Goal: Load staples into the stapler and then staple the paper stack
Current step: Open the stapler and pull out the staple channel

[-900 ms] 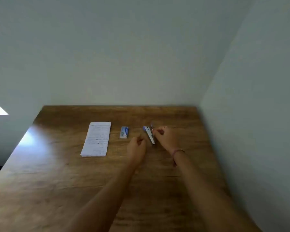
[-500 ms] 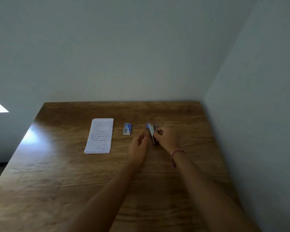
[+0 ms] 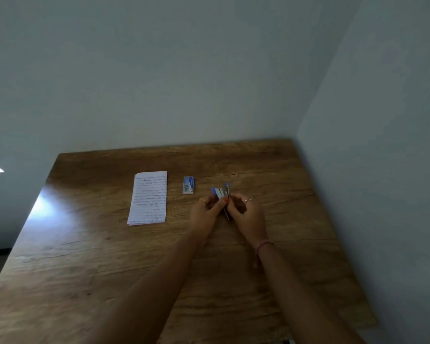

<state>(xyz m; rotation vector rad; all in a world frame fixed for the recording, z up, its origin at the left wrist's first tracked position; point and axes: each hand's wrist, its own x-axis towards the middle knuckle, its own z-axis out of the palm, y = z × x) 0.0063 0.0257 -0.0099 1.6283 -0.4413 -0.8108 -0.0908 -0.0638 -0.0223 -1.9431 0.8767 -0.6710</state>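
A small blue and silver stapler (image 3: 221,193) is held between both hands just above the wooden table (image 3: 159,269), its two halves spread apart. My left hand (image 3: 206,212) pinches it from the left with thumb and fingers. My right hand (image 3: 246,214) grips it from the right. A small blue and white staple box (image 3: 188,185) lies on the table a little left of the stapler. Further left lies the paper stack (image 3: 149,197), white lined sheets with handwriting.
The table sits in a corner, with a wall along its far edge and another wall along its right edge (image 3: 333,219). A bright patch of light falls on the table's left side (image 3: 47,207).
Both hands have closed in on the stapler and lifted it slightly; my left hand now grips it. The stapler's halves are spread wider than before.
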